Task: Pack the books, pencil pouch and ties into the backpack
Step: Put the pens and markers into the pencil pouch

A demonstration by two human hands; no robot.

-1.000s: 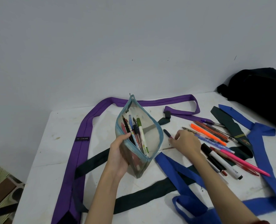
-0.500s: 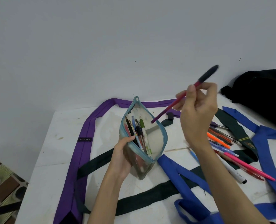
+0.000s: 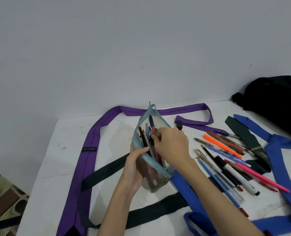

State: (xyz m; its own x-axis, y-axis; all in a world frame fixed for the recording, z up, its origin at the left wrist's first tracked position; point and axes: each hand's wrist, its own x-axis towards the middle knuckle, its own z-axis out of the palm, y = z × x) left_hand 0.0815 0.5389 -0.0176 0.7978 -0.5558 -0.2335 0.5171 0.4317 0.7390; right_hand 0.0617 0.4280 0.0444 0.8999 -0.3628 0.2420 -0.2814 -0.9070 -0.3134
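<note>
Your left hand [image 3: 134, 169] grips the clear, teal-zippered pencil pouch [image 3: 151, 155], upright and open on the white table [image 3: 56, 167], while your right hand [image 3: 172, 144] pinches a pen [image 3: 151, 126] inside it.

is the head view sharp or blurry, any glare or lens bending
Head view: soft, even light, no glare; the hands at the pouch look slightly smeared; the table edges splay outward from the wide lens; the backpack is too dark to show detail.

Hands [image 3: 172, 143] at pouch [image 3: 155, 182], perhaps gripping.
</note>
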